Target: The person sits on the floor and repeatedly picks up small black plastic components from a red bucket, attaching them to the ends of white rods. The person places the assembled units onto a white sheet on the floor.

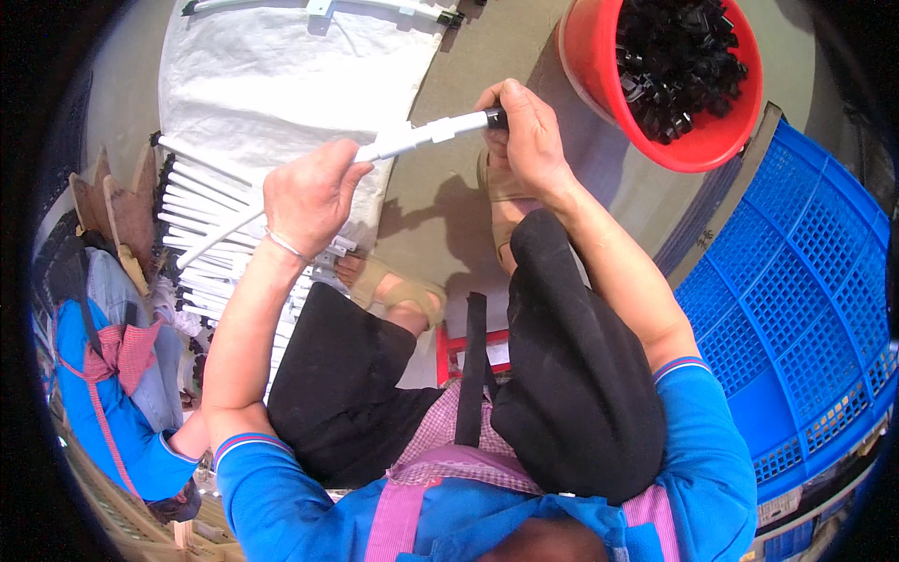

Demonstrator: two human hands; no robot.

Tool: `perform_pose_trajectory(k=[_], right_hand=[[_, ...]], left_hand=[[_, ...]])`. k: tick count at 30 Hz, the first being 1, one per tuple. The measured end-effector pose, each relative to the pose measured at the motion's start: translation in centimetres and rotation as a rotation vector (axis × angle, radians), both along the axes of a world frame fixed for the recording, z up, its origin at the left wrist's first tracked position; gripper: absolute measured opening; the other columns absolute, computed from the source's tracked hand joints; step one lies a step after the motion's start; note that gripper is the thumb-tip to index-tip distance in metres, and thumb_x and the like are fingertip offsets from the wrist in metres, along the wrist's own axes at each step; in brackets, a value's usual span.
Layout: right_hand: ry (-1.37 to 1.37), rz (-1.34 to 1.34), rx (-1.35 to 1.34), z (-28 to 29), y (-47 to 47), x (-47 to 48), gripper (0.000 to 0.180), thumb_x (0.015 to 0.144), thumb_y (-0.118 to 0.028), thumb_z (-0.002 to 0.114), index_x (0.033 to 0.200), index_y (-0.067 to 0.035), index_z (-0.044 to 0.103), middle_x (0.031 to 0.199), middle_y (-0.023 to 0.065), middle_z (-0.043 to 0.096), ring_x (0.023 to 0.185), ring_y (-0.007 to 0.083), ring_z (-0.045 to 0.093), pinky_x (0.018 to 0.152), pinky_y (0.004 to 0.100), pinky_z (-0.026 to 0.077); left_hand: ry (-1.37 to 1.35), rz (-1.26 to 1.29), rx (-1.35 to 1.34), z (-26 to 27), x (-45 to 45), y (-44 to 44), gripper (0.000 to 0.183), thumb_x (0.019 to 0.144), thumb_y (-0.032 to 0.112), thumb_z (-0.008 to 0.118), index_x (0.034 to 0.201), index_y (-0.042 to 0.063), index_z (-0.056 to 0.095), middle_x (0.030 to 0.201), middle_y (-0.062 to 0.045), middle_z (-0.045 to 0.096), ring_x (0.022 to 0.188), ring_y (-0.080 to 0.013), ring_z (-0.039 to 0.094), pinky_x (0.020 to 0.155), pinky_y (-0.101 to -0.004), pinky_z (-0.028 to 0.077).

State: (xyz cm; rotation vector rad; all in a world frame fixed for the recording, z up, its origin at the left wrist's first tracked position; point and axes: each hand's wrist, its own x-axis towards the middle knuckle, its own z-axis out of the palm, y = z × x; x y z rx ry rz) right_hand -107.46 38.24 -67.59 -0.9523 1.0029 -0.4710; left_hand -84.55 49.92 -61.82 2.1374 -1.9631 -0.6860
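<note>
My left hand is closed round a white tube that runs up to the right, its bare lower end sticking out past my wrist. White fittings sit on the tube's middle. My right hand grips the tube's other end, where a black plastic end cap shows between the fingers; whether the cap is fully seated cannot be told. Several similar white tubes with black ends lie in a pile below and left of my left hand, partly on a white sheet.
A red tub of black plastic parts stands at upper right. A blue plastic basket is at my right. Another white tube lies at the sheet's top. A co-worker in blue sits at far left, near brown boards.
</note>
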Motion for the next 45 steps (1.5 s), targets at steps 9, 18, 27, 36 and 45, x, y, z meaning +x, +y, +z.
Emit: perform_pose_trajectory(k=[9,18,27,36,45], right_hand=[[0.067,-0.113,0.161,-0.7,-0.1,1.3,0.037,0.104,-0.034,0.038,0.090,-0.004,0.054,0.059,-0.0030,0.038,0.048,0.0057,0.034,0.040,0.0227,0.029],[0.185,0.125,-0.051,-4.6,-1.7,3.0,0.038,0.101,-0.028,0.051,0.130,-0.004,0.052,0.099,0.0104,0.061,0.082,0.0160,0.062,0.063,0.0272,0.052],[0.394,0.011,-1.340,7.2,-3.4,-5.1,0.033,0.069,-0.003,0.076,0.100,-0.005,0.066,0.094,0.0082,0.061,0.085,0.0290,0.057,0.074,0.0388,0.047],[0.723,-0.026,-1.334,6.5,-5.7,-7.7,0.037,0.069,-0.013,0.080,0.104,-0.006,0.067,0.101,0.0122,0.059,0.096,0.0306,0.055,0.084,0.0406,0.046],[1.076,-0.042,-0.746,4.0,-22.1,-16.2,0.050,0.081,-0.032,0.068,0.119,-0.001,0.060,0.114,0.0223,0.066,0.108,0.0363,0.062,0.097,0.0454,0.046]], left_hand=[[0.085,-0.090,-0.009,-3.1,2.7,-1.9,0.016,0.087,0.027,0.064,0.094,0.013,0.061,0.079,-0.008,0.063,0.073,-0.0320,0.063,0.061,-0.0438,0.049],[-0.254,-0.348,0.047,-11.0,10.3,-10.2,0.017,0.088,0.022,0.059,0.104,0.019,0.062,0.098,-0.003,0.062,0.099,-0.0254,0.058,0.086,-0.0422,0.043],[-0.260,-0.098,-0.210,-7.8,11.5,-5.8,0.055,0.073,0.001,0.071,0.124,0.015,0.060,0.119,-0.012,0.060,0.108,-0.0316,0.057,0.087,-0.0422,0.048],[-0.291,0.141,0.160,5.5,9.5,17.9,0.052,0.071,-0.001,0.072,0.120,0.008,0.057,0.118,-0.016,0.055,0.110,-0.0369,0.053,0.091,-0.0443,0.045],[-0.247,0.484,0.129,10.9,3.4,35.4,0.047,0.072,0.006,0.071,0.117,0.008,0.057,0.117,-0.015,0.055,0.108,-0.0369,0.054,0.093,-0.0437,0.045]])
